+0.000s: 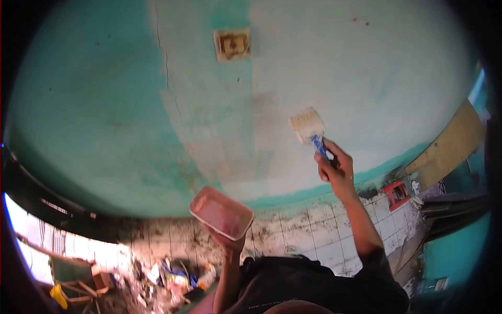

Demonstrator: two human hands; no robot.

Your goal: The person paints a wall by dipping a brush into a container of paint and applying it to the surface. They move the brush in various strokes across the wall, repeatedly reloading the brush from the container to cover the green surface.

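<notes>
My right hand point(337, 165) is wrapped round the blue handle of a wide paintbrush point(307, 125), its pale bristles pointing up and overlapping the wall in this view. The wall point(355, 78) is green, with a whitish coat over its middle and right. Low and to the left, my left hand point(230, 242) holds a pink rectangular tub point(221, 212) from beneath. The tub is tilted so its inside shows, with a pinkish-white layer on the bottom. Most of the left fingers are hidden under it.
An uncovered electrical box point(232, 45) is set in the wall, left of a long crack. White tiles point(298, 230) run along the wall's foot. Mixed clutter point(172, 280) lies at lower left. A red plastic stool point(397, 195) and a brown board point(452, 146) stand right.
</notes>
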